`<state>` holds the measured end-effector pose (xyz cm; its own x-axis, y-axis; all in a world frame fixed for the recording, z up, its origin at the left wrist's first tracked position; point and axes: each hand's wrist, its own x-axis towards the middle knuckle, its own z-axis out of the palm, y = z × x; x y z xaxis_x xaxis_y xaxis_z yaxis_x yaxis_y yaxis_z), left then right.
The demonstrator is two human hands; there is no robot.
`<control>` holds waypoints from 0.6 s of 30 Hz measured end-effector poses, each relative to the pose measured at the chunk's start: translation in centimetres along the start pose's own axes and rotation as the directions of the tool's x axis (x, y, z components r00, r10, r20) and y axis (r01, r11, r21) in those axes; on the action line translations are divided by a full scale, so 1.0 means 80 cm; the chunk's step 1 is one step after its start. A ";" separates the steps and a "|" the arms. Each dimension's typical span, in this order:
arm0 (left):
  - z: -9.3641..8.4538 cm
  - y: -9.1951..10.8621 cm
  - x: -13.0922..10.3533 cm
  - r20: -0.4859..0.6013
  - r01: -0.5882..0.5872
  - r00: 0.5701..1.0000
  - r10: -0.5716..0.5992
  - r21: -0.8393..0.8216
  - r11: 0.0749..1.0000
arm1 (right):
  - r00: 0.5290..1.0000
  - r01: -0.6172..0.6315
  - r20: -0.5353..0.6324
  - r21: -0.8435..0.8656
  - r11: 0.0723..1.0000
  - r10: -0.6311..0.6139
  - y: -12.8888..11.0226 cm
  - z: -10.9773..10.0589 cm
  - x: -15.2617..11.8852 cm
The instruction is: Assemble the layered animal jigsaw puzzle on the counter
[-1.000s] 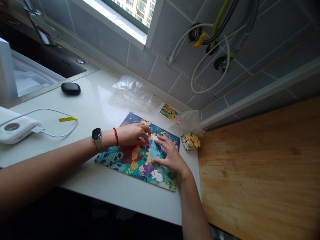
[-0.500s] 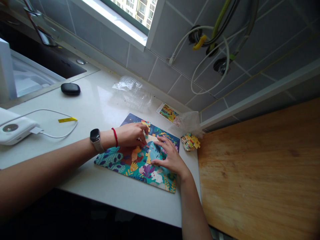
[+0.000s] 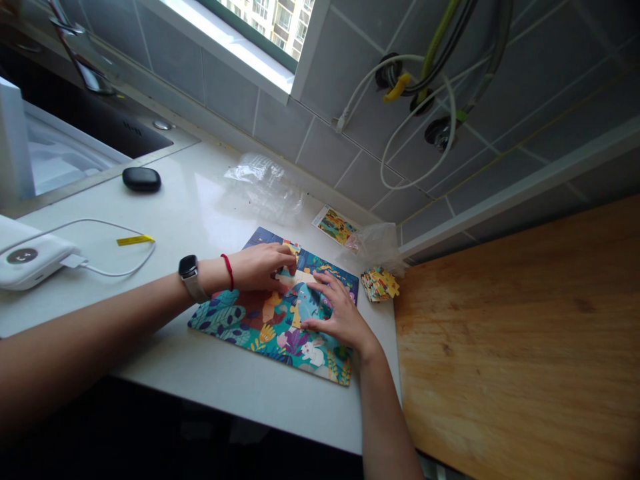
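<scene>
A colourful jigsaw puzzle (image 3: 313,350) with animals and plants lies flat on the white counter, mostly filled with joined pieces. My left hand (image 3: 265,267), with a watch and a red cord at the wrist, is over the puzzle's upper middle. Its fingers are bent and pinched on a puzzle piece, largely hidden beneath them. Across from it, my right hand (image 3: 340,313) rests on the puzzle's right side with its fingers spread and nothing held. A small pile of loose puzzle pieces (image 3: 380,285) sits just right of the puzzle.
Behind the puzzle lie a picture card (image 3: 335,225) and crumpled clear plastic bags (image 3: 267,187). To the left are a black oval case (image 3: 141,179) and a white power bank (image 3: 37,257) with a cable. A wooden board (image 3: 520,340) adjoins the counter at right; a sink is far left.
My left hand's fingertips have shifted slightly up and left from the puzzle's middle. The right hand stays spread in the same place.
</scene>
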<state>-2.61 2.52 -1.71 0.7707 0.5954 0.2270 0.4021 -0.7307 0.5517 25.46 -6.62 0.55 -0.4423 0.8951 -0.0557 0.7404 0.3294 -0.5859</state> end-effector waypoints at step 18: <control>-0.013 -0.005 0.004 -0.065 -0.033 0.997 0.034 0.031 0.999 | 0.940 0.027 -0.340 0.158 0.987 0.029 0.001 -0.003 0.003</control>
<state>-3.03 3.36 -0.97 0.7504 0.5903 0.2974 0.3920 -0.7597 0.5188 25.55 -6.32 0.64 -0.2224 0.9530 0.2059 0.6387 0.3020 -0.7077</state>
